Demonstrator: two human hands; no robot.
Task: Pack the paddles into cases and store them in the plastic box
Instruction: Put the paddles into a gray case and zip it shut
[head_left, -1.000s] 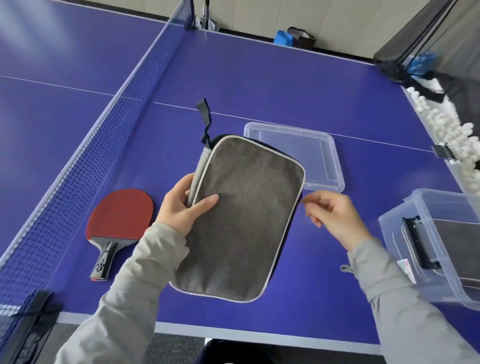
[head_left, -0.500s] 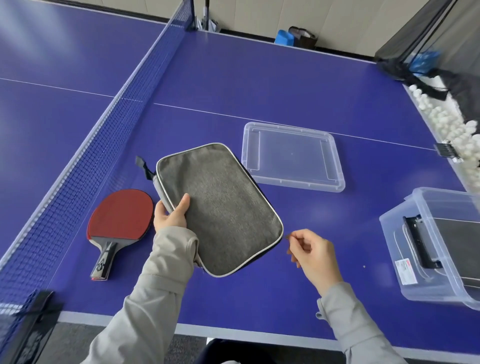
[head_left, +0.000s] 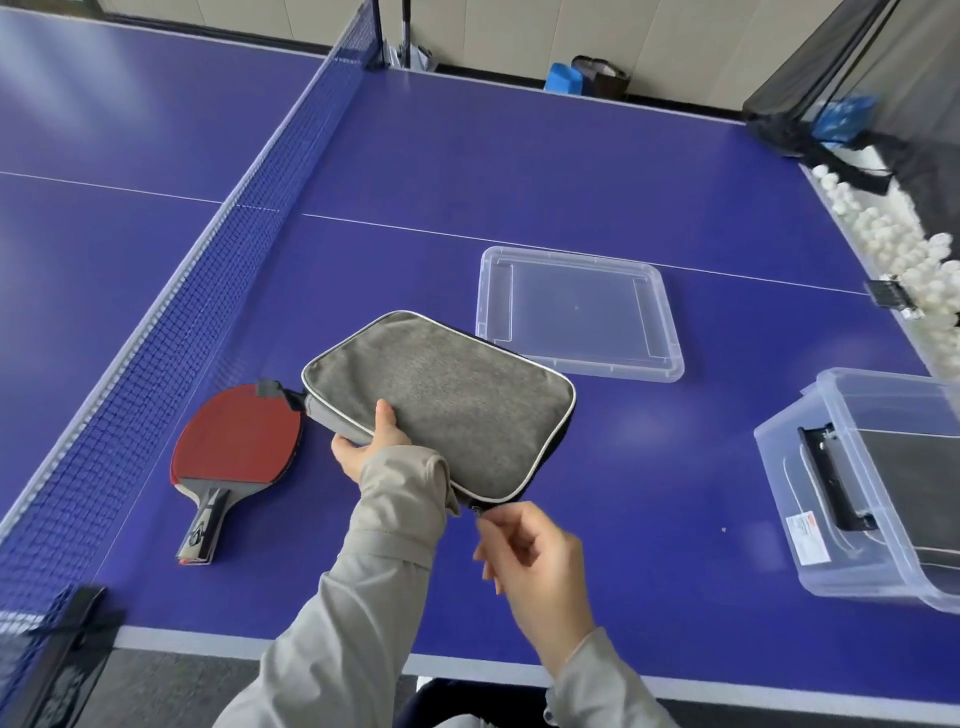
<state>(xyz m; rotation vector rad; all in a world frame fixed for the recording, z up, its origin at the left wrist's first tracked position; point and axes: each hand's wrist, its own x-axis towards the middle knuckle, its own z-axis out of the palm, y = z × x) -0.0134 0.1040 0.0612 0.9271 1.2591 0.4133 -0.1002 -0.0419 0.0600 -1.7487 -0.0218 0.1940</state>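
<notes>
Pinching zipper pull (head_left: 477, 512) — right hand (head_left: 535, 558); left hand (head_left: 370, 441) clamps case (head_left: 441, 395).

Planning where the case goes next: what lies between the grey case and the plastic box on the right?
Head view: only bare blue table lies between the grey case and the plastic box. The clear lid sits farther back.

case (head_left: 447, 395): matt grey felt-like cloth in my grip
paddle (head_left: 236, 441): smooth red rubber
lid (head_left: 576, 312): clear glossy plastic
table (head_left: 519, 171): smooth, slightly sheeny
</notes>
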